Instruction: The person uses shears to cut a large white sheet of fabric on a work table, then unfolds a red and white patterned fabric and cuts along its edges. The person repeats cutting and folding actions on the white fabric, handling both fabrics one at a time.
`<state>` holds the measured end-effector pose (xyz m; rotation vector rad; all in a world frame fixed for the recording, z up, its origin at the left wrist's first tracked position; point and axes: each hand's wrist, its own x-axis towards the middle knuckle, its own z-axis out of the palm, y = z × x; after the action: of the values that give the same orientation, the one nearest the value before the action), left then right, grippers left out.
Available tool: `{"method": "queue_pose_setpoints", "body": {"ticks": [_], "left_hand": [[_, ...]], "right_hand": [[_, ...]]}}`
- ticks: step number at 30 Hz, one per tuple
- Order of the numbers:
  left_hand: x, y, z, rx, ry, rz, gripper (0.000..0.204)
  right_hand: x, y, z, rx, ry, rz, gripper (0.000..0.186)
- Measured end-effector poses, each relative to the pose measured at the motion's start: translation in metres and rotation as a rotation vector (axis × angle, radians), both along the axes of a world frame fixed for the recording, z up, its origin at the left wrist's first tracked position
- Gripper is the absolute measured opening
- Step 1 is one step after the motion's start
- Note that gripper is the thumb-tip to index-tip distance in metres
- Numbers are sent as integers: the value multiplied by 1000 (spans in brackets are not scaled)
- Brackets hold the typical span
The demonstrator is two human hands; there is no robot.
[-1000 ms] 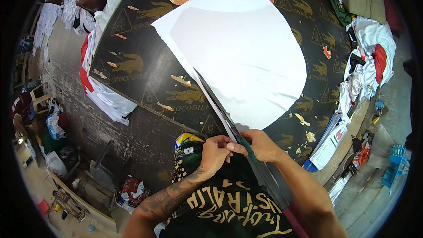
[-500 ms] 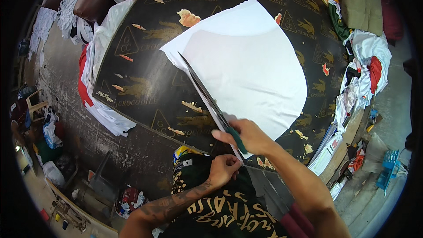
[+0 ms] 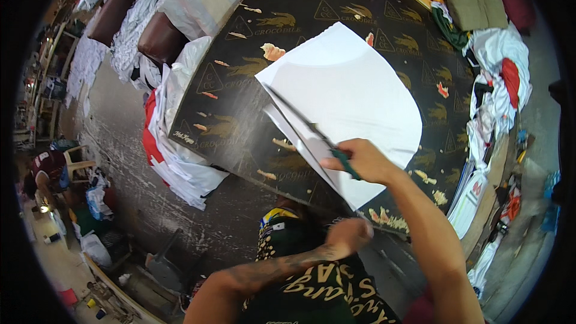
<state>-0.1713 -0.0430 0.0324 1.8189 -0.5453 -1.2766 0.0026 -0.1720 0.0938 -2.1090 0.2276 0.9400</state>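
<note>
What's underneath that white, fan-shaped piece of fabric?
The white, fan-shaped fabric lies on a dark, gold-patterned tabletop, visible around it. The patch directly beneath is covered, so anything hidden there can't be seen.

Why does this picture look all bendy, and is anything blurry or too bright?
Head view: the fisheye lens bends edges and blackens the corners; head view: the left hand looks blurred, and the white cloth is nearly washed out.

Bright on the white cloth [image 3: 366,102], glossy on the desk [image 3: 239,115], motion-blurred at the left hand [image 3: 350,236], bent toward blackened edges.
</note>
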Motion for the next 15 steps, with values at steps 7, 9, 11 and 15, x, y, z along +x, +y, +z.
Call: {"method": "queue_pose_setpoints", "body": {"ticks": [7, 9, 11, 15], "left_hand": [[70, -22, 28, -215, -568, -524, 46], [103, -12, -3, -68, -1280, -360, 72], [92, -28, -32, -85, -1228, -260, 86], [40, -107, -44, -7, -1057, -69, 87]], "right_hand": [[-200, -92, 73, 64, -309, -612, 41], [-250, -112, 81, 75, -234, -822, 31], [-290, -116, 75, 106, -282, -1023, 29], [-355, -105, 64, 102, -379, -1236, 29]]}}
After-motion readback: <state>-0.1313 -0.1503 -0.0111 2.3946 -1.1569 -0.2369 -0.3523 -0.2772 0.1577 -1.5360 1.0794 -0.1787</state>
